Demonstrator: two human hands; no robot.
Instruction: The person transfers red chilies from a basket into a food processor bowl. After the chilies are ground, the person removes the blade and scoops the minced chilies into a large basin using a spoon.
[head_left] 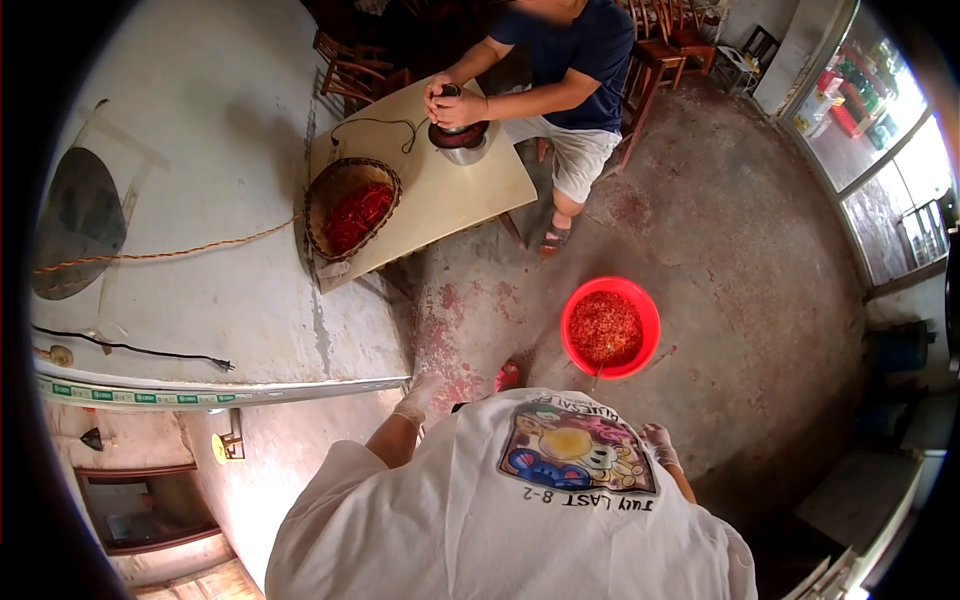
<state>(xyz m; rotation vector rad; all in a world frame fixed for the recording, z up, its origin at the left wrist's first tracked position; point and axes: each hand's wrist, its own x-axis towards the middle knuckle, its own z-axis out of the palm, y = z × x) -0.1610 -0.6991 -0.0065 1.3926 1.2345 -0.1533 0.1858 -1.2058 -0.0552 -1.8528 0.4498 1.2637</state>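
Note:
My left hand [425, 388], in a thin see-through glove, hangs beside my white shirt near the wall corner; its fingers look loosely stretched out and I see nothing in them. My right hand [657, 438], gloved too, shows partly past the other side of the shirt; its fingers are mostly hidden. On the floor in front of me stands a red plastic tub [652, 335] with chopped red chillies [606, 328] inside. A thin stick-like thing [597, 378] shows at its near rim. Neither hand touches the tub.
Across from me a person [570, 60] presses both hands on a dark-topped appliance over a metal bowl [466, 155]. Their table [450, 205] also bears a wicker basket [312, 215] of whole red chillies. Wooden chairs [655, 55] stand behind; a white wall [230, 200] is at left.

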